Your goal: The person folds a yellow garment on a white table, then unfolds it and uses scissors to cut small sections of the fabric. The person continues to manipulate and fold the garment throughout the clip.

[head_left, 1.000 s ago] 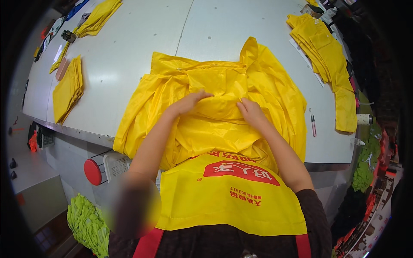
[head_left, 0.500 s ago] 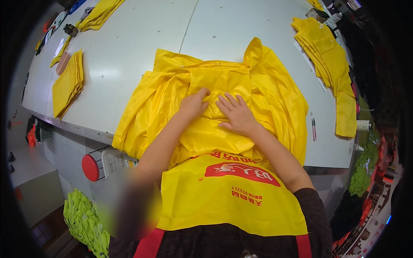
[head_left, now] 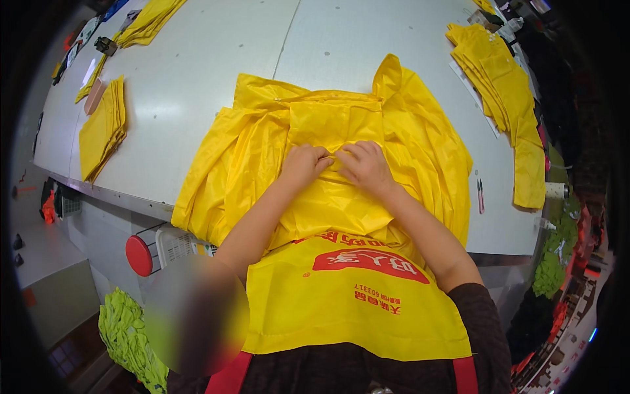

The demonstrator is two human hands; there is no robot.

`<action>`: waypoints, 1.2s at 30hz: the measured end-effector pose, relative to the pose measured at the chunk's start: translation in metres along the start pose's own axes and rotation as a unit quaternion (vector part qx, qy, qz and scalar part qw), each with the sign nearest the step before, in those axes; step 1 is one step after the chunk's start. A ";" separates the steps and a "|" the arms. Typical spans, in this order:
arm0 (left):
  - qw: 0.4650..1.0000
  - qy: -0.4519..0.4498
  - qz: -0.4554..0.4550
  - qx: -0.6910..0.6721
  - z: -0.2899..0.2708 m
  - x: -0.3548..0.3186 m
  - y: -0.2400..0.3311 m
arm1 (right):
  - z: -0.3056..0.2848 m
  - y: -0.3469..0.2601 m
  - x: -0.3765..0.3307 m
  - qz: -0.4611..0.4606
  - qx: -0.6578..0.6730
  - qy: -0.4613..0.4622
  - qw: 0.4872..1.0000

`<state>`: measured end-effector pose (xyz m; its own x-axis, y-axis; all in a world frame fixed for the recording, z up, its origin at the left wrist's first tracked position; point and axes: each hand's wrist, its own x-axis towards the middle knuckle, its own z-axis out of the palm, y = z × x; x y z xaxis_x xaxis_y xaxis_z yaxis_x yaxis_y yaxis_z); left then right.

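Observation:
A shiny yellow garment (head_left: 420, 138) lies bunched and wrinkled on the near side of the table, its cloth gathered in folds at both sides. A flat rectangular panel (head_left: 335, 121) of the same cloth runs down its middle. My left hand (head_left: 306, 167) is closed, thumb and fingers pinching the cloth at the panel's lower part. Right beside it, my right hand (head_left: 365, 169) has its fingers bent and gathered on the same cloth. The fingertips of both hands almost meet. A printed yellow apron (head_left: 354, 308) with red straps covers my front.
On the pale table (head_left: 197, 65), folded yellow pieces (head_left: 104, 131) lie at the left and a longer yellow stack (head_left: 495, 85) at the right. Small pink-handled snips (head_left: 480, 197) rest near the right edge. Below the table are a red round-topped object (head_left: 138, 255) and bright green cloth (head_left: 128, 335).
My right hand, which lay flat with fingers spread, has bent its fingers onto the cloth. My left hand has shifted slightly right and nearer to me, toward the right hand.

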<state>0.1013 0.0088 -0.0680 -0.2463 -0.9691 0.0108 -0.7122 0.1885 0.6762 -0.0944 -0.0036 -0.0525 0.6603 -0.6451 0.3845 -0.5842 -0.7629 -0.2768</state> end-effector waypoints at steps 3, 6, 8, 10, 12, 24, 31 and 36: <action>0.996 -0.033 -0.055 -0.065 0.000 0.005 -0.002 | 0.015 0.007 -0.011 -0.045 -0.022 0.007 0.999; 0.993 -0.042 -0.078 -0.084 0.001 0.010 -0.006 | 0.022 0.013 -0.014 -0.020 0.013 -0.015 1.000; 0.993 -0.046 -0.086 -0.073 0.001 0.013 -0.005 | 0.024 0.014 -0.011 0.024 0.066 -0.009 0.997; 0.990 0.065 0.094 0.088 -0.005 0.004 0.004 | 0.027 0.017 -0.009 0.070 0.097 -0.024 0.993; 0.961 0.114 0.187 0.172 -0.006 0.004 0.006 | 0.031 0.022 -0.007 0.117 0.105 -0.060 0.986; 0.979 0.029 0.070 0.187 0.002 0.027 -0.010 | 0.029 0.019 0.009 0.021 0.013 0.012 1.000; 0.975 0.087 0.179 0.103 0.009 0.024 -0.001 | 0.015 0.049 0.035 0.218 0.212 -0.233 0.924; 0.973 0.108 0.184 0.087 0.014 0.027 -0.015 | 0.008 0.060 0.032 0.162 0.098 0.018 0.982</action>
<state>0.0960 -0.0180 -0.0885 -0.3750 -0.8384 0.3955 -0.7076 0.5345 0.4622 -0.1043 -0.0704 -0.0638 0.4354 -0.8560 0.2787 -0.6564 -0.5137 -0.5524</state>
